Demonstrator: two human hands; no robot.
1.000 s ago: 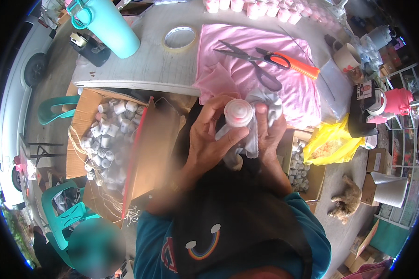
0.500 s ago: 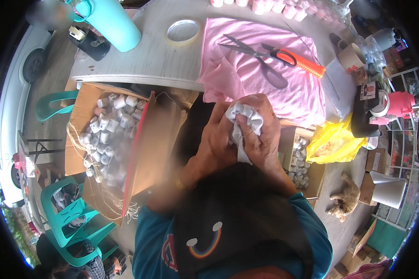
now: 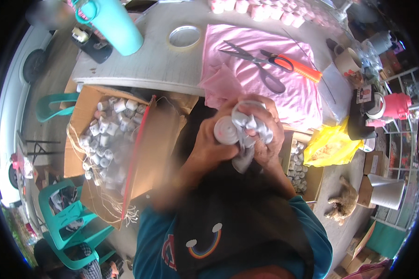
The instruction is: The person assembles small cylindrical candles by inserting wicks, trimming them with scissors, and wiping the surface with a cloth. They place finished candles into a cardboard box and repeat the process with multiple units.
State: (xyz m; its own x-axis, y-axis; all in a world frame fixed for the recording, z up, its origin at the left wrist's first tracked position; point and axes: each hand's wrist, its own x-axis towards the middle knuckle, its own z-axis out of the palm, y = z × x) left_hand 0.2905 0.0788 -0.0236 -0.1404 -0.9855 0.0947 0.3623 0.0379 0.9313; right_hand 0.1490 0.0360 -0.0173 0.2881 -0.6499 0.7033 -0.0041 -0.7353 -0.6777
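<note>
Close in front of my apron, my left hand (image 3: 208, 144) is closed around a small white cylinder (image 3: 226, 130), its round end facing up. Against it, my right hand (image 3: 271, 142) grips a crumpled white cloth (image 3: 250, 124), a loose end of which hangs below the fingers. Just above the cloth a pale round rim (image 3: 247, 106) shows between my hands; what it belongs to is mostly hidden. Beyond them a pink cloth (image 3: 246, 42) lies on the table, with dark-bladed scissors (image 3: 260, 67) and an orange-handled cutter (image 3: 295, 67) on it.
An open cardboard box (image 3: 74, 144) of white cylinders stands at left, a smaller box (image 3: 315, 179) of them at right, beside a yellow plastic bag (image 3: 330, 146). A tape roll (image 3: 184, 37) and turquoise bottle (image 3: 111, 28) stand on the table (image 3: 172, 69). A cat (image 3: 343, 202) lies at right.
My hands have turned and moved slightly apart, so the white cylinder's round end and the pale rim now show. The cloth has shifted a little to the right.
</note>
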